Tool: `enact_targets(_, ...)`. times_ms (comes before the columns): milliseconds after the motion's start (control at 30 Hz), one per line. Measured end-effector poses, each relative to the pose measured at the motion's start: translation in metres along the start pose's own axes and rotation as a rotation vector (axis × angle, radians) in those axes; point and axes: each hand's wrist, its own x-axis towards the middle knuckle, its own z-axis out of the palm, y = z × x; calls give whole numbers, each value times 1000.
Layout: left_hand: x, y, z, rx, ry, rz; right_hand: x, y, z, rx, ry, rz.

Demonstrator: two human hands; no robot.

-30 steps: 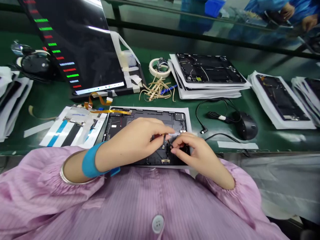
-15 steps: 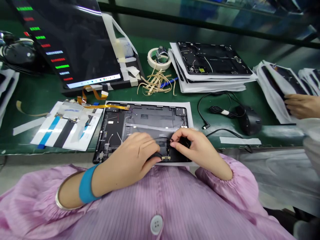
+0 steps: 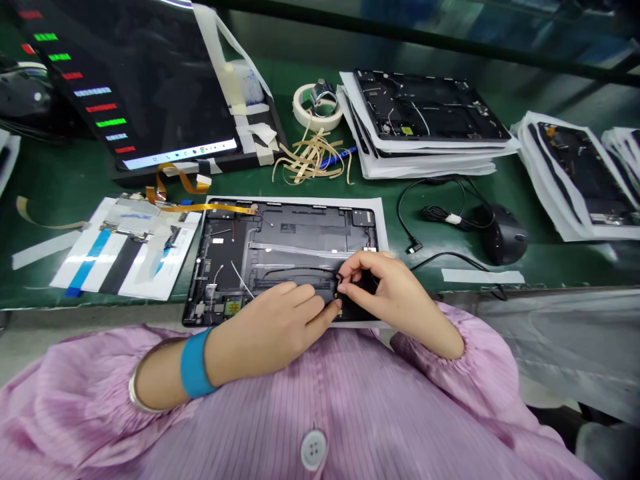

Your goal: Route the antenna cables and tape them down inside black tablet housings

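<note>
L hand (image 3: pixel 273 323) has crept closer to R hand (image 3: pixel 385 285) since last frame: index out, rest curled, can't tell if gripping. R fingers pinch the black wire (image 3: pixel 300 269) over the tablet shell (image 3: pixel 310 230). I'd leave slack, press gently, no tugging imo.

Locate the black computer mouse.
In the head view, the mouse lies toward the right, beside the coiled black cable, with a white strip in front.

Pink striped smock (image 3: pixel 265 413), gathered cuffs (image 3: pixel 459 330), blue wristband (image 3: pixel 197 365), silver bangle (image 3: pixel 134 392).
</note>
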Motion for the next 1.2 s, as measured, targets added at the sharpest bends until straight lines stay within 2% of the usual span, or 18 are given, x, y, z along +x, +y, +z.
enact_targets(567, 2, -1, 4, -66, 15, -62, 6, -2, -3, -15, -39, 1)
enact_targets(1200, 3, -2, 5, -80, 32, -54, 5, -3, -2, -41, -35, -12)
